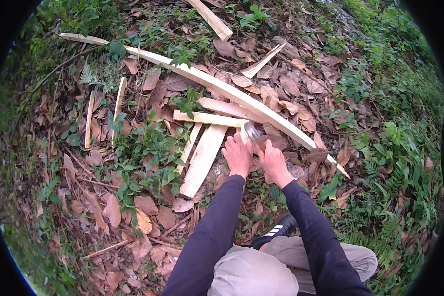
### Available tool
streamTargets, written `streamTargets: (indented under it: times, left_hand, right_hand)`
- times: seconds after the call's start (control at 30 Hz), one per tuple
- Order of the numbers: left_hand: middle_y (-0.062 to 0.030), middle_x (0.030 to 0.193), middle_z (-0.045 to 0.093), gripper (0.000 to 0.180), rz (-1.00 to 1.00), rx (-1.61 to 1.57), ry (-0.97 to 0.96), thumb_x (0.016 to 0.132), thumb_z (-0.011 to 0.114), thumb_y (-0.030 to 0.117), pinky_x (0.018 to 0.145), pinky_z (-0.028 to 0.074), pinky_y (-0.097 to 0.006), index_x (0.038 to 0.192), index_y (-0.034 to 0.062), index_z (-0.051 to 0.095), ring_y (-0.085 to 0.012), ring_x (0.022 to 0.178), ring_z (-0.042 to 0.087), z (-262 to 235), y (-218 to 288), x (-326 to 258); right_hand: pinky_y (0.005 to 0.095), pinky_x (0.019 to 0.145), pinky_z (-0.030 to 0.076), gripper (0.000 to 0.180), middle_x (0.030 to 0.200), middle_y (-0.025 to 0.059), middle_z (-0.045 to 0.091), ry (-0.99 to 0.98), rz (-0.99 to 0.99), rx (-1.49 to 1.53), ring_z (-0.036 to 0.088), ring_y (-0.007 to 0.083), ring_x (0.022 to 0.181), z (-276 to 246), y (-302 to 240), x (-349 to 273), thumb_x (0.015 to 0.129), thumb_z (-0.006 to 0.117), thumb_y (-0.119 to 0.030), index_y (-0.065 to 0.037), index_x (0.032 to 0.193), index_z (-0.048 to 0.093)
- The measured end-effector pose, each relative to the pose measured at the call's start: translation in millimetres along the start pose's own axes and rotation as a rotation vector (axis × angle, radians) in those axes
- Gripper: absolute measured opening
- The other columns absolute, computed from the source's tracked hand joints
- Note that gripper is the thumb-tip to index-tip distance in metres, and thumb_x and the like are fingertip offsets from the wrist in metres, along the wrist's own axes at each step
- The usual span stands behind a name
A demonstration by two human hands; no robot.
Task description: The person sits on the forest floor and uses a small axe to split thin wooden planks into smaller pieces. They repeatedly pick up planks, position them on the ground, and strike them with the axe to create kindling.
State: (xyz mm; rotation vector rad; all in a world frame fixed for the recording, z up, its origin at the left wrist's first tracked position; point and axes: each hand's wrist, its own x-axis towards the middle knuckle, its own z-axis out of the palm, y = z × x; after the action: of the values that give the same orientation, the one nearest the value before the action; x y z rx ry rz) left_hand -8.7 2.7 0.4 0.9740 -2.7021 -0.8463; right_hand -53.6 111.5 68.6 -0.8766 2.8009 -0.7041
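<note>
My left hand [238, 156] is closed around a short pale wood piece [244, 129], whose upper end shows beyond the fingers. Close beside it, my right hand [274, 164] grips the brown handle of a hammer [252, 130]; its shiny metal head lies against or just beside that wood piece. The exact contact is too small to tell. Left of the hands, a squared wood strip [209, 118] lies across a wide flat board [205, 160] and a narrower slat [189, 148]. Another plank [232, 108] shows behind the strip.
A long curved wood pole [222, 88] stretches across the ground beyond my hands. Two thin sticks [90, 118] stand or lie at left among green plants [150, 158]. A split wood piece [264, 61] and a beam [209, 18] lie farther off on dry leaves.
</note>
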Motion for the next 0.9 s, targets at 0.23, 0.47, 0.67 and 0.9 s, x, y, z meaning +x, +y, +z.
streamTargets:
  times: [0.23,0.47,0.67,0.9]
  left_hand:
    - [-0.0148,0.102,0.051,0.036,-0.025,0.031,0.027,0.092,0.063,0.034,0.079,0.044,-0.05,0.108,0.0057,0.047,-0.0344,0.095,0.058,0.6,-11.4,1.9]
    - [-0.0145,0.102,0.051,0.036,0.021,-0.036,0.004,0.091,0.063,0.034,0.077,0.043,-0.05,0.108,0.006,0.047,-0.0339,0.095,0.058,5.5,3.3,-3.4]
    - [-0.0147,0.102,0.051,0.035,-0.011,0.015,0.027,0.091,0.064,0.033,0.078,0.043,-0.051,0.108,0.0063,0.047,-0.0341,0.095,0.058,1.5,-12.7,1.5]
    - [-0.0147,0.102,0.051,0.035,0.01,-0.007,0.017,0.093,0.063,0.032,0.078,0.043,-0.051,0.109,0.0057,0.047,-0.0343,0.095,0.058,0.2,-3.1,4.9]
  right_hand:
    - [0.0462,0.055,0.051,0.025,0.07,0.0234,0.065,0.277,-0.201,0.224,0.066,0.0433,0.065,-36.5,-41.4,2.7,0.096,0.065,-0.017,0.002,0.106,0.053]
    - [0.0508,0.059,0.052,0.025,0.07,0.0256,0.064,-0.075,0.1,-0.016,0.067,0.0445,0.069,1.1,3.4,5.5,0.096,0.063,-0.02,0.001,0.102,0.052]
    - [0.0463,0.058,0.052,0.021,0.071,0.0233,0.064,0.206,-0.186,0.223,0.067,0.0425,0.068,-45.0,-42.9,6.9,0.093,0.066,-0.012,0.001,0.102,0.052]
    - [0.0502,0.06,0.052,0.027,0.073,0.0257,0.065,-0.096,0.081,0.092,0.066,0.046,0.07,-9.5,-8.8,11.5,0.097,0.063,-0.023,0.001,0.101,0.052]
